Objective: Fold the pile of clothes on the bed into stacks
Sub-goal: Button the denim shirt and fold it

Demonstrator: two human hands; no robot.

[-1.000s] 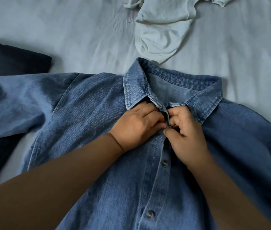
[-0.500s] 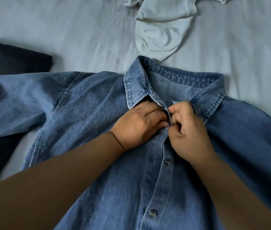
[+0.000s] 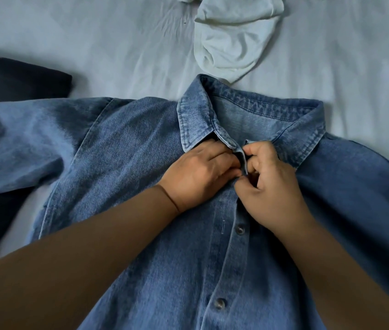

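We see our two arms coming in from the lower edge of the view, both bare from wrist to as far up as the picture shows, with no sleeve, cuff or glove on either. Our left hand point(image 3: 197, 173) has no ring, watch or band that we can make out, only a fine crease line at the wrist. Our right hand point(image 3: 271, 184) is likewise unadorned, with short, unpainted nails.

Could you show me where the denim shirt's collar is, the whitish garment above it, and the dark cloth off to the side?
denim shirt's collar point(image 3: 196, 120): head view, on the left collar flap.
whitish garment point(image 3: 234, 41): head view, on its crumpled middle.
dark cloth point(image 3: 14, 77): head view, on its flat upper part at the left edge.
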